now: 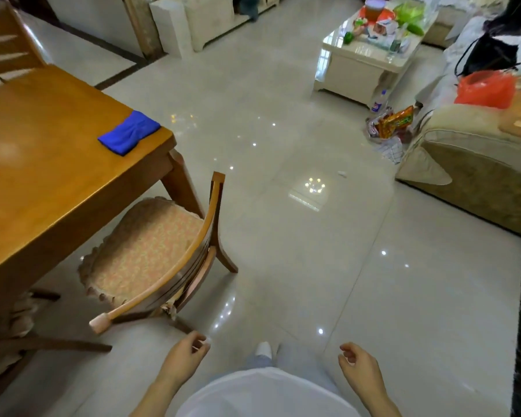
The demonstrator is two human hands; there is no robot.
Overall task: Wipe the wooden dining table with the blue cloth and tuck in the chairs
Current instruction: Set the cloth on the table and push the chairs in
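The wooden dining table (42, 164) fills the left side. A folded blue cloth (129, 132) lies on its near right corner. A wooden chair (151, 251) with a patterned seat cushion stands partly under the table's edge, its curved backrest toward me. My left hand (184, 358) hangs low in front of me, a little below the chair's backrest, fingers loosely curled and holding nothing. My right hand (358, 365) hangs at the right, also loosely curled and holding nothing. Both hands are apart from the chair and the cloth.
Another chair (9, 335) is at the lower left under the table, and a chair back (3, 46) shows at the far left. A cluttered coffee table (367, 61), a sofa (475, 164) and snack bags (394, 123) on the glossy tile floor lie to the right.
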